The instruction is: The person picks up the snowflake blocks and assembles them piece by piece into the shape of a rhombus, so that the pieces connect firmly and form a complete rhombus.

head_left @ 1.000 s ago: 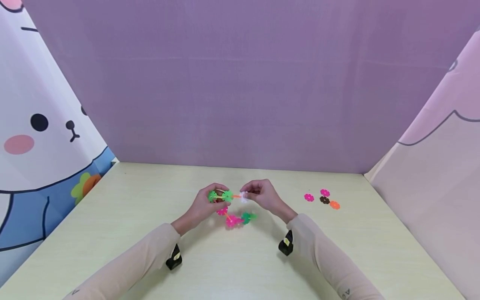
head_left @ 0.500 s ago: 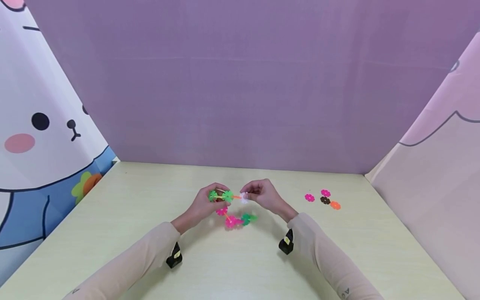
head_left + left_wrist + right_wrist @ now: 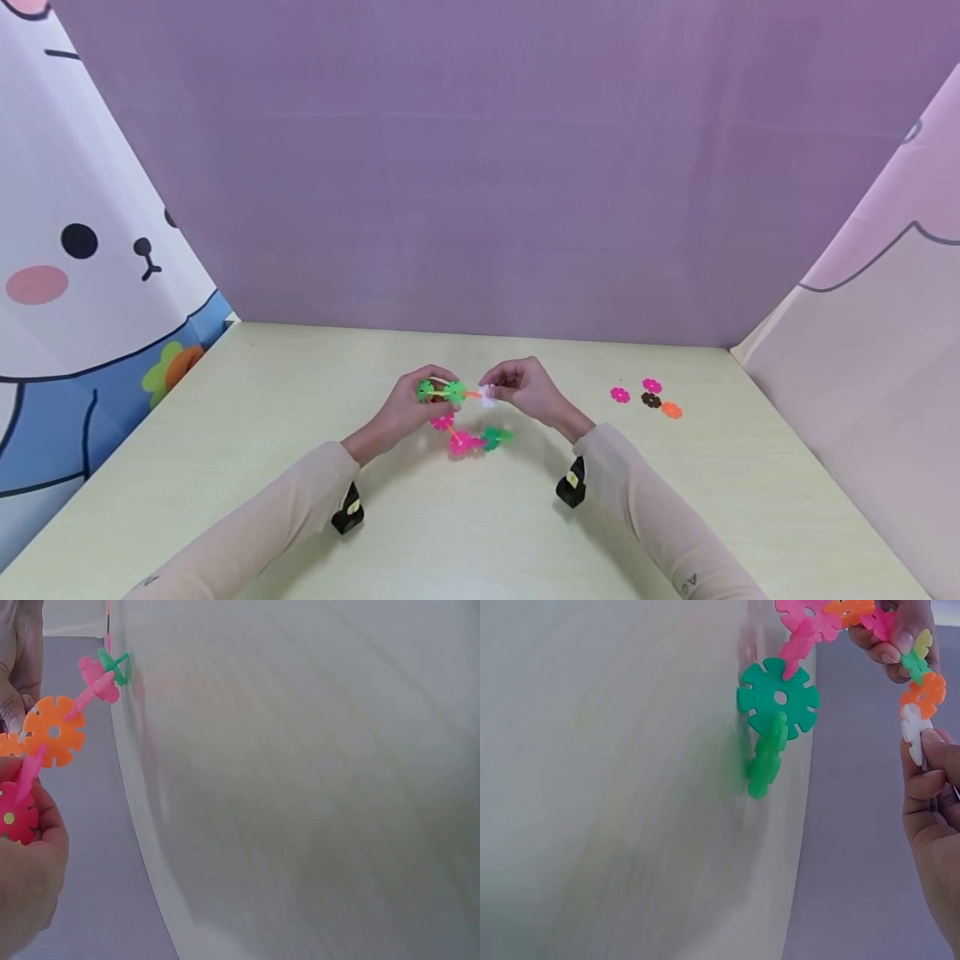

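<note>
My left hand (image 3: 405,412) grips a chain of interlocked plastic snowflake discs near its middle, fingers curled round it. A light green disc (image 3: 455,392) shows at its fingertips. Thumb and fingers of my right hand (image 3: 534,392) pinch a white snowflake disc (image 3: 913,733), which meets an orange disc (image 3: 924,695) at one end of the chain. From the left hand the rest of the chain curves down: an orange disc (image 3: 69,736), pink discs (image 3: 461,443), a teal disc (image 3: 757,697) and a green disc (image 3: 767,761) at the other end. Fingers partly hide the middle discs.
On the pale table (image 3: 465,533), right of the hands, lie loose discs: two pink, one being the nearer pink disc (image 3: 620,395), a dark brown disc (image 3: 651,400) and an orange disc (image 3: 672,410). A purple panel (image 3: 480,183) stands behind the table.
</note>
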`<state>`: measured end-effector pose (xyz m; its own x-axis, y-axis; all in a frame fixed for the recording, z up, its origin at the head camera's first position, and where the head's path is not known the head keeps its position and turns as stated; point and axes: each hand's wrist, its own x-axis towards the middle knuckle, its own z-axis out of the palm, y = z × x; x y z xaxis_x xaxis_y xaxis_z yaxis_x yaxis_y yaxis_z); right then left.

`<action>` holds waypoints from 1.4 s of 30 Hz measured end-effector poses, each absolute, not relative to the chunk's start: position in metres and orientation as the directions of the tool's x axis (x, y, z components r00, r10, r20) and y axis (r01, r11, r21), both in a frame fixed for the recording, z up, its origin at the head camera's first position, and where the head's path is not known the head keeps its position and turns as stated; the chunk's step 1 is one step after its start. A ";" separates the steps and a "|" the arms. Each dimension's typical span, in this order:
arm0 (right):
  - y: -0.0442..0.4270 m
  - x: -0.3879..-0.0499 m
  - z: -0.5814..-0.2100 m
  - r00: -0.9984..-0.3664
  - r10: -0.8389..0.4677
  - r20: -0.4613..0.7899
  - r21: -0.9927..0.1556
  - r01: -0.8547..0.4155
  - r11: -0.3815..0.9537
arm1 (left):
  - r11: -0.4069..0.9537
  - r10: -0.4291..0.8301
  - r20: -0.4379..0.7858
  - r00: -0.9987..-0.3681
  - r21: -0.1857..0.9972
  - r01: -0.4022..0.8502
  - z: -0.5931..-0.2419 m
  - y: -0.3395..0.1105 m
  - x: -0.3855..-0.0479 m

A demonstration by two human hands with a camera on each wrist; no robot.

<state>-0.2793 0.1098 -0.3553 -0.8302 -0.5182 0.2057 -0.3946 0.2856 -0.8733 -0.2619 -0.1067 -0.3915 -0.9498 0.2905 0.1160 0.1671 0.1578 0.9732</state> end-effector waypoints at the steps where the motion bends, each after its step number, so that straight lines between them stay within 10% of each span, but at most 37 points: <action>1: 0.110 -0.280 -0.356 -0.831 -0.517 0.204 -0.874 -0.392 0.287 | 0.161 0.293 0.114 -0.949 0.973 0.166 -0.388 -0.106 -0.260; 42: 0.113 -0.279 -0.355 -0.828 -0.518 0.213 -0.850 -0.419 0.319 | 0.168 0.168 0.097 -0.981 0.978 0.125 -0.406 -0.103 -0.266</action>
<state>-0.2793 0.1131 -0.3551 -0.8283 -0.5181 0.2131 -0.4185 0.3194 -0.8502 -0.2655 -0.1030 -0.4056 -0.9811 0.1678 0.0966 0.1250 0.1681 0.9778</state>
